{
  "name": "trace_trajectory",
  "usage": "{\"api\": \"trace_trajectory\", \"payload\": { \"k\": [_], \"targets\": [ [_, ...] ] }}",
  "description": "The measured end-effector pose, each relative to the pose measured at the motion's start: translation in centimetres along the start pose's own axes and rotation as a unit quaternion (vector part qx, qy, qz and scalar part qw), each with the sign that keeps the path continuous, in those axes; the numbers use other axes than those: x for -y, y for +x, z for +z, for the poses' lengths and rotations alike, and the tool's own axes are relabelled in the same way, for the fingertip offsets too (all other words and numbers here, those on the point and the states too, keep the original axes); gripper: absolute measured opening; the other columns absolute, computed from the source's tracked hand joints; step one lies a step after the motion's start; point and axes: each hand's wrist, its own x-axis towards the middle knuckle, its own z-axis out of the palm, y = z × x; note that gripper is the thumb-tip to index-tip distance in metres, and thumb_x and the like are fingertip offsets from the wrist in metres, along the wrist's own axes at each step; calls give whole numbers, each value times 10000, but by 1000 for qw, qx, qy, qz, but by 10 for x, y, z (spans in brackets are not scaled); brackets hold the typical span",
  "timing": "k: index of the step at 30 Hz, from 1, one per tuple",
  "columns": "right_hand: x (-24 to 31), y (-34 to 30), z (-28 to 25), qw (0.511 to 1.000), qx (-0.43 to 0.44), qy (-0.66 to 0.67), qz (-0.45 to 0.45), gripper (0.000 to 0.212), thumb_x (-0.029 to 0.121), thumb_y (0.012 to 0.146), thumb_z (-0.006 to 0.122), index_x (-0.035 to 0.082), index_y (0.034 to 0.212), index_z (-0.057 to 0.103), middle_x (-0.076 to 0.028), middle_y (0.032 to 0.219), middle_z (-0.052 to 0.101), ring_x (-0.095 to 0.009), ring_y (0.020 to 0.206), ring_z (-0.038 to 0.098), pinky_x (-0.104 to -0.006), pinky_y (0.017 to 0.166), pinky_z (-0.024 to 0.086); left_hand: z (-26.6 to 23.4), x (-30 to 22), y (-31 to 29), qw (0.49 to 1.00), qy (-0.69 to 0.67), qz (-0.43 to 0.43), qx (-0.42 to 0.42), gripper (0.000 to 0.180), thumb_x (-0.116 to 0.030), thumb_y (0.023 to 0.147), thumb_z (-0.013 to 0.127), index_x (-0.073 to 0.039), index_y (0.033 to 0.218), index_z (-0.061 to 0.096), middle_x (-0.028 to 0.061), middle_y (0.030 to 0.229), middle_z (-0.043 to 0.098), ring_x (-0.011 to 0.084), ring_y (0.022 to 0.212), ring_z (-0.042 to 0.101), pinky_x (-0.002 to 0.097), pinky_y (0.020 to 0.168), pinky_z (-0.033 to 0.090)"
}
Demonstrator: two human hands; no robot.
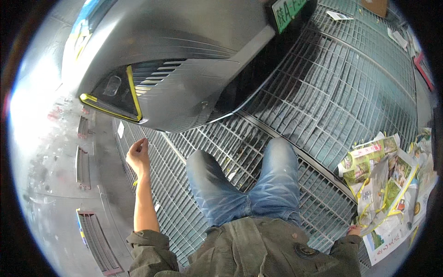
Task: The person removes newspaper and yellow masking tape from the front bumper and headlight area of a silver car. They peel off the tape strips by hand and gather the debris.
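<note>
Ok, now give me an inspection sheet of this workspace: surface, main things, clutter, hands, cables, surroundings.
Surface: metal floor grating, darkened in places.
Main things: grey bumper; yellow tape along edges of its dark corner section; crumpled printed paper at right.
Clutter: white paper scrap on the grating.
Hands: left hand near the bumper, fingers curled, grip unclear; right hand at the printed paper's edge, grip unclear.
Cables: nothing seen.
Surroundings: slatted panels at left.

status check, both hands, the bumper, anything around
Left hand fingers curled, near grey car bumper. Right hand at crumpled printed paper sheets, grip unclear. Yellow tape strips edging bumper's dark triangular section. Grey metal floor grating below.
</note>
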Motion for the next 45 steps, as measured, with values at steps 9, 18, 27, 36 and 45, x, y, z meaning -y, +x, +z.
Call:
{"api": "trace_trajectory", "payload": {
  "k": [9,18,27,36,45],
  "targets": [
    [8,-3,1,902,-216,-321,-191,391,391,991,491,62,1116,662,-95,806,617,-277,691,586,-412,623,488,6,6,4,999,-33,-18,-22,268,-273,846,773,-36,971,775,35,616,593,105,563,513,283,562,435],
    [65,-91,20,782,-291,-428,-348,451,337,962,573,7,1263,641,-199,1109,693,-399,1007,644,-511,889,506,16,17,14,993,-117,-20,-22,232,-213,869,766,-10,981,765,19,672,653,60,600,543,232,582,440],
    [150,-79,28,780,-157,-518,-314,247,164,893,586,6,1023,724,-150,908,725,-309,799,688,-412,726,538,35,39,-3,977,-203,-58,-21,194,-189,866,774,-26,973,770,-20,650,612,45,594,501,219,575,428],
    [187,-142,72,664,-261,-608,-348,181,111,710,715,14,817,606,-199,767,665,-380,721,668,-464,724,540,33,54,3,968,-232,-91,-35,188,-174,862,783,-26,976,765,-35,647,578,34,599,457,208,565,386],
    [241,-187,92,787,-182,-457,-373,232,-19,685,755,0,811,562,-91,674,589,-210,531,570,-364,458,470,45,52,10,946,-303,-103,-45,143,-132,854,789,-43,964,764,-34,687,586,35,607,456,205,569,391]
  ]
}}
